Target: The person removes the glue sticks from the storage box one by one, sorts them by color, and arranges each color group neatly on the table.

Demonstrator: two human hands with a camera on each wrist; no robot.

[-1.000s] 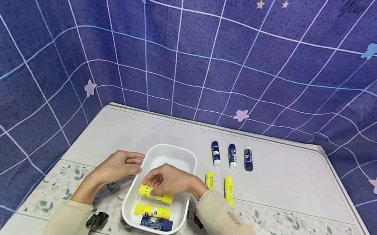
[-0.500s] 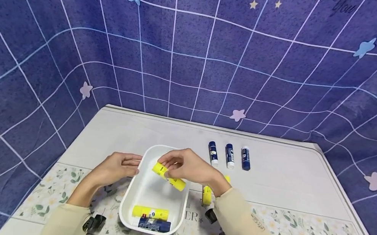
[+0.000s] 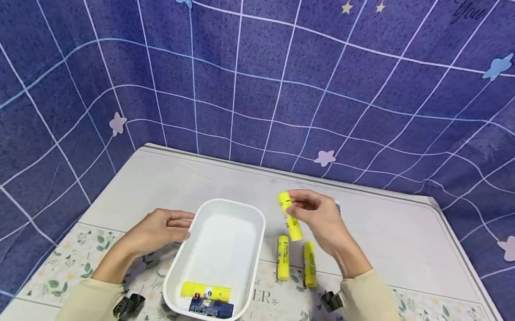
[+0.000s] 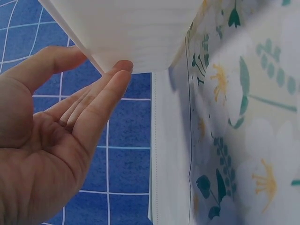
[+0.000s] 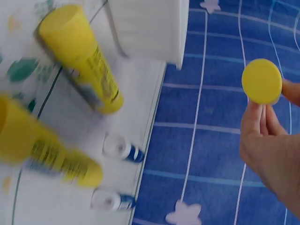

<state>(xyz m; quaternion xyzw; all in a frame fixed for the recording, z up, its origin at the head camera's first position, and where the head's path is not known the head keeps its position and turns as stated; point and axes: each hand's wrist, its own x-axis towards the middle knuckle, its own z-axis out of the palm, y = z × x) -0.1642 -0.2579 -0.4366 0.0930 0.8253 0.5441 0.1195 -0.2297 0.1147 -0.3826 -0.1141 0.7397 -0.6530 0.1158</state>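
My right hand (image 3: 324,222) pinches a yellow glue stick (image 3: 290,221) above the table, right of a white plastic tray (image 3: 217,245). In the right wrist view, the held stick shows its round end (image 5: 261,81) between thumb and fingers. With fairly straight fingers, my left hand (image 3: 158,231) touches the tray's left side; the left wrist view has its fingertips (image 4: 123,68) against the outer wall. Inside the tray, at the near end, lie a yellow glue stick (image 3: 206,291) and a dark blue one (image 3: 211,308), side by side.
Two yellow glue sticks, one left (image 3: 283,257) and one right (image 3: 310,264), lie on the table right of the tray. Blue-and-white glue sticks (image 5: 124,149) lie farther back, mostly hidden behind my right hand in the head view. A blue curtain (image 3: 257,77) hangs behind the table.
My right hand has lifted the yellow glue stick out of the tray and carried it right and away from me, turning it more lengthwise. My left hand stays at the tray.
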